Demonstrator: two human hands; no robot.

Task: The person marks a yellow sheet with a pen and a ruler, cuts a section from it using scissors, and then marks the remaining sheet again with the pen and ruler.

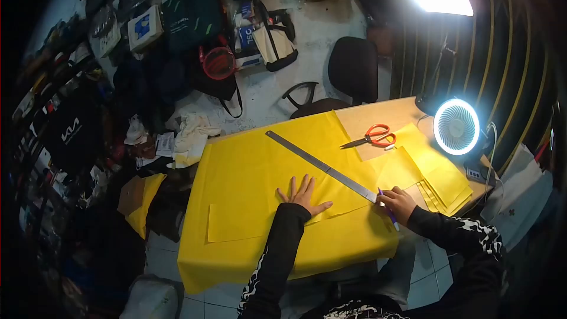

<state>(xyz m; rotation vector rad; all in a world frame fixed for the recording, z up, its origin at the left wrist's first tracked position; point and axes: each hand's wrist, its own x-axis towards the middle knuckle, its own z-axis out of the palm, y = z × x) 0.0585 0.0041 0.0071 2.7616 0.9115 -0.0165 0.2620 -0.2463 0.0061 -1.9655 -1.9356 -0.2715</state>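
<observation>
Yellow fabric [236,171] covers most of the table and hangs over its front edge. My left hand [304,197] presses flat on it with the fingers spread. A smaller yellow piece [236,224] lies on top, running beneath that hand. My right hand [398,204] is closed around a purple and white pen [391,217], close to the near end of a long metal ruler [322,167]. The ruler rests diagonally across the fabric. Beyond the right hand lie scissors with orange handles [372,137], their blades pointing left.
Folded yellow pieces [440,180] are stacked at the table's right. A ring-lit fan [456,126] and a power outlet box [474,174] stand beyond them. An office chair [352,71] is behind the table. Bags and a red basket [218,63] fill the far left.
</observation>
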